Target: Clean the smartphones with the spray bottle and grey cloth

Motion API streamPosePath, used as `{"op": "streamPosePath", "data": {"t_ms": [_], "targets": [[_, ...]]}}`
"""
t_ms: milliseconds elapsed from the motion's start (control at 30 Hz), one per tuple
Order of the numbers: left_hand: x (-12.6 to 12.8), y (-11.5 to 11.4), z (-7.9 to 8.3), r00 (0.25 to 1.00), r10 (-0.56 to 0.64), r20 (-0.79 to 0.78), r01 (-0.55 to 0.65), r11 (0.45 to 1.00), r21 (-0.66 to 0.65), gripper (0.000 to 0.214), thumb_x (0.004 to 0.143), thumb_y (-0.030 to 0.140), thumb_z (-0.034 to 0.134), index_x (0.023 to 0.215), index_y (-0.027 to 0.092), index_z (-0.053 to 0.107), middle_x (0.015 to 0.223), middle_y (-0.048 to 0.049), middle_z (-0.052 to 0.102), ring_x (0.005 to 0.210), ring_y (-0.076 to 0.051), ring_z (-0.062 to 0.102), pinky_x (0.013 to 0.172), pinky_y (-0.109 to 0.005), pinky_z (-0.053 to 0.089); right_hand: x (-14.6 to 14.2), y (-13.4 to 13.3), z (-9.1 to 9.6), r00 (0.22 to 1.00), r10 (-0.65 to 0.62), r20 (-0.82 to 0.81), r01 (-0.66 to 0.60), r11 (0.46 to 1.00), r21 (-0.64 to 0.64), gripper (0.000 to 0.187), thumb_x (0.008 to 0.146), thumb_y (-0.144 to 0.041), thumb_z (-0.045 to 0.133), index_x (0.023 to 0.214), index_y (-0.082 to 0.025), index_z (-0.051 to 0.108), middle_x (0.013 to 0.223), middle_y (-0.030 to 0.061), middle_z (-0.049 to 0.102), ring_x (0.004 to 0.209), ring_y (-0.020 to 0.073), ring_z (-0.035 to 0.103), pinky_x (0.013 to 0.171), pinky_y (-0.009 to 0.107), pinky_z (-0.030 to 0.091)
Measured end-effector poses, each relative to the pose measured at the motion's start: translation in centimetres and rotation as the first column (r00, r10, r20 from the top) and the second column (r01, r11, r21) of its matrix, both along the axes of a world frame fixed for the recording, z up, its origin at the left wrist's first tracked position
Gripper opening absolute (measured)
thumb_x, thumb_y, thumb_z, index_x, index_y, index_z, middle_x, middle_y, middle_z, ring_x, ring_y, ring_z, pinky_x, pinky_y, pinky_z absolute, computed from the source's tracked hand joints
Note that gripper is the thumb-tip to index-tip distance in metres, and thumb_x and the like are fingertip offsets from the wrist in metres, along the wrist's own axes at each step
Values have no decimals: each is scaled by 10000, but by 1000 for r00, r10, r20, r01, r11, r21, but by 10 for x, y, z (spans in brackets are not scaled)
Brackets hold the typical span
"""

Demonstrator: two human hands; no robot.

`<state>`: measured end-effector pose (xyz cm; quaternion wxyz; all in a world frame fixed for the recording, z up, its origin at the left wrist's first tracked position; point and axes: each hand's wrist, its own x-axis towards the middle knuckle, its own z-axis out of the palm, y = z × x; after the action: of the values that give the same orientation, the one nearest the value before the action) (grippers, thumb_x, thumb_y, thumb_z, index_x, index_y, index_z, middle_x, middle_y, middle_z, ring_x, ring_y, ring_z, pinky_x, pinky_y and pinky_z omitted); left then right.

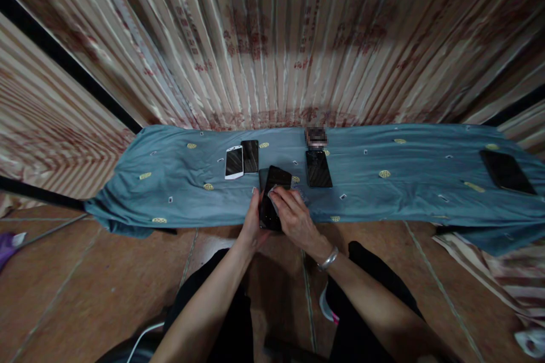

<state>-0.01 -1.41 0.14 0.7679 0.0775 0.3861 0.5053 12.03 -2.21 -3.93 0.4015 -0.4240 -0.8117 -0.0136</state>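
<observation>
We held a black, rectangular, glossy-screened phone at the near edge of the long, narrow worktop, which was draped in a blue-green fabric cover with yellow prints. Our left hand gripped the phone along its left side, thumb along the edge and the other fingers underneath. Our right hand, with a shiny silver-coloured metal bracelet at its wrist, had its fingers bunched around a small greyish-white piece against the screen; we could not tell its material. A dark, flat slab showed from behind the phone's far left part, and we could not tell whether the two touched.

Beyond our left hand, a white-framed phone with a dark screen lay right beside a slim black phone. Beyond our right hand lay another black phone with a reflective screen, a small brownish thing blurred into blocks just past its far end. Well apart, near the right end, rested a large black rectangular device. Striped beige curtains with reddish prints hung behind the worktop.
</observation>
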Motion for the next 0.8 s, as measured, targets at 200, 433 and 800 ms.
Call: {"op": "streamPosePath", "data": {"t_ms": [200, 433, 800], "targets": [[5, -2, -6, 1000, -27, -1, 27, 999, 28, 471, 988, 449, 405, 1140, 118, 702, 1147, -116, 737, 1229, -244, 607, 1102, -369, 421, 3, 4, 3, 1000, 9, -6, -9, 999, -35, 493, 950, -54, 381, 1422, -123, 502, 1362, 155, 586, 1205, 259, 520, 1045, 454, 487], [18, -9, -12, 995, -97, -1, 97, 987, 127, 524, 945, 480, 499, 1372, 186, 575, 1369, -96, 629, 1353, -267, 503, 1157, -419, 354, 15, 28, 6, 993, -95, -76, 91, 995, -52, 487, 967, -82, 350, 1422, -150, 509, 1352, 150, 600, 1220, 256, 535, 1043, 464, 486], [17, -7, -12, 989, -83, -123, 109, 968, 226, 540, 864, 564, 595, 1263, 207, 667, 1288, -95, 683, 1326, -273, 532, 1097, -408, 430, 22, 43, 8, 981, -157, -115, 156, 988, -19, 467, 988, -114, 346, 1419, -166, 517, 1325, 157, 598, 1186, 254, 553, 1001, 458, 506]]}}
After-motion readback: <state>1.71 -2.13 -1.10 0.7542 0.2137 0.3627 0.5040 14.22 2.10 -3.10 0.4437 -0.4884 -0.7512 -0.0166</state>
